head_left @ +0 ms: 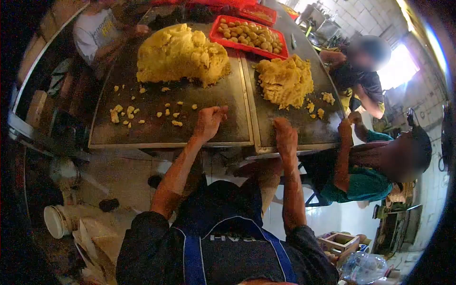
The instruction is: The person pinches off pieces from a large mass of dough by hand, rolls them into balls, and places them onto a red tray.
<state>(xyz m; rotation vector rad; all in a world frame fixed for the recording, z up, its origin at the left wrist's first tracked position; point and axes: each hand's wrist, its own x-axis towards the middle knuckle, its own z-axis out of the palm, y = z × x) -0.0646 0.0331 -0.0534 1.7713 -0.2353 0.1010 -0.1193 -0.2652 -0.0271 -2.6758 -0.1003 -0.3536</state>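
Closest to my feed is the wearer's dark shirt with blue straps (223, 247), and both bare forearms run up from it to the work table. On the left, the left hand (209, 122) sits at the near edge of the dark flat metal tray (142, 135). Its fingers are curled together into a loose fist, and I cannot tell whether a piece is pinched inside. Just beyond and to its left lie the small scattered yellow dough crumbs (137, 111). The right hand (285, 135) rests on the near rim of the second dark metal tray (327, 135). From here I see only its back, so I cannot tell if the fingers are spread or closed.

Farther up, the large lumpy yellow dough mound (180, 54) fills the far half of the left tray, with a smaller yellow dough heap (285, 78) on the right tray. Behind both stands a red plastic tray (216, 35) of rolled dough balls. A co-worker's hand (344, 128) touches the right tray's corner. A white bucket (57, 221) lies on the floor, well apart.
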